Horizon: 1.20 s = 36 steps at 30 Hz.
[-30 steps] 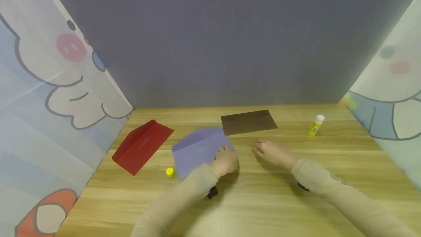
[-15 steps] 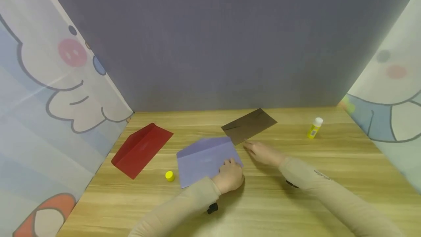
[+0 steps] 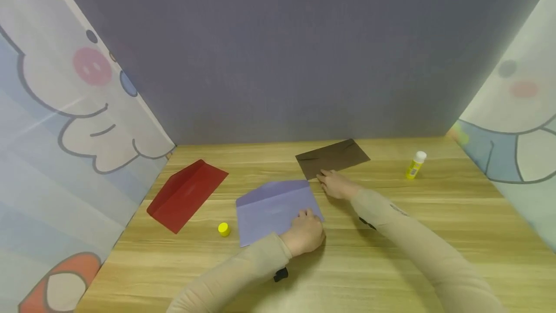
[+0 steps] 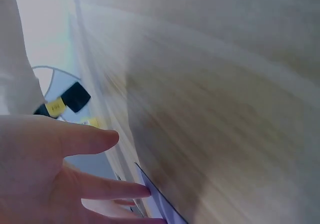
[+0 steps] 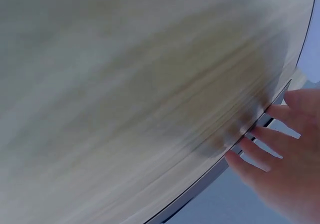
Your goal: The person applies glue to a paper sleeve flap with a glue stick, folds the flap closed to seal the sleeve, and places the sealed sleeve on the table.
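A purple envelope [image 3: 273, 211], its flap raised at the far side, lies in the middle of the table. My left hand [image 3: 305, 231] rests on its right end. In the left wrist view the fingers [image 4: 117, 188] reach straight onto the envelope edge, with the thumb held apart. Beyond it to the right lies a dark brown envelope [image 3: 332, 157], its flap side turned up. My right hand [image 3: 336, 185] touches the near edge of this one. In the right wrist view its fingers [image 5: 272, 139] are spread and extended, tips at that edge.
A red envelope [image 3: 188, 197] with its flap raised lies at the left. Beside the purple one stands a yellow cap [image 3: 224, 229]. A glue stick [image 3: 415, 165] with a white end stands at the back right. A grey panel [image 3: 304, 52] rises behind the table.
My right hand has moved left and forward to the brown envelope, which turned, then swung partly back and shifted slightly away. The left hand and purple envelope moved slightly nearer and right.
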Each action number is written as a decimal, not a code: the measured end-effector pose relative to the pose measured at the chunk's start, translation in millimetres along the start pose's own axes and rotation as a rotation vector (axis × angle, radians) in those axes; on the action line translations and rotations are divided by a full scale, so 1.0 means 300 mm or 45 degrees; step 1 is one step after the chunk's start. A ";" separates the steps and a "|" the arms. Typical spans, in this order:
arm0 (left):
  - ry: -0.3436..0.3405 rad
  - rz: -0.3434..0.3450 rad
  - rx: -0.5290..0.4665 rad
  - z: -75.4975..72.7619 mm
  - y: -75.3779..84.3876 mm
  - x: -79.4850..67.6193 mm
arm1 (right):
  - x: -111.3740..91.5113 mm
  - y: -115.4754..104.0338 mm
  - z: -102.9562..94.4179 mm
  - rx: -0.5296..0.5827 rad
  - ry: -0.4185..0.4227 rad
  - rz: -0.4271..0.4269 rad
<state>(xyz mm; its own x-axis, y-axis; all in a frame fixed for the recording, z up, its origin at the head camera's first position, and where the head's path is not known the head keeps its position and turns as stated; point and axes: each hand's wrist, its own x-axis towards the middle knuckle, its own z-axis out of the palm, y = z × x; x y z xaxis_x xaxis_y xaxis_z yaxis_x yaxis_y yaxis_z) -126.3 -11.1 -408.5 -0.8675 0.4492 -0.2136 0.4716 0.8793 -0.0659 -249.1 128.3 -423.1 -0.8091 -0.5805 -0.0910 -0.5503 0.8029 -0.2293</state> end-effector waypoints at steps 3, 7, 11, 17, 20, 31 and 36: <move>0.000 0.032 -0.005 -0.002 0.009 -0.007 | 0.019 0.011 -0.002 0.016 -0.001 0.039; 0.039 0.084 0.020 0.002 0.018 -0.010 | 0.035 0.027 -0.005 0.059 0.004 0.065; 0.081 0.148 0.044 0.004 0.026 -0.009 | 0.041 0.033 -0.013 0.082 0.018 0.076; 0.074 0.212 0.010 0.006 0.018 -0.003 | 0.037 0.033 -0.021 0.070 0.070 0.073; 0.050 0.224 -0.028 0.002 -0.003 -0.005 | 0.021 0.021 -0.027 0.075 0.116 0.057; 0.061 0.246 0.015 -0.051 -0.140 -0.094 | -0.106 -0.072 -0.011 -0.116 0.338 -0.265; 0.087 0.241 -0.017 -0.042 -0.199 -0.136 | -0.168 -0.119 0.005 -0.166 0.381 -0.344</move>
<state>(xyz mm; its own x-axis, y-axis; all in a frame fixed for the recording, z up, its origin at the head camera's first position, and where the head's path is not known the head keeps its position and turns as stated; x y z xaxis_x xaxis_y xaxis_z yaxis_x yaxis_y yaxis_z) -121.2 -79.8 -383.5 -0.7723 0.6162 -0.1543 0.6258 0.7798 -0.0178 -188.5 128.7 -411.8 -0.6458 -0.7230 0.2453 -0.7567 0.6488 -0.0799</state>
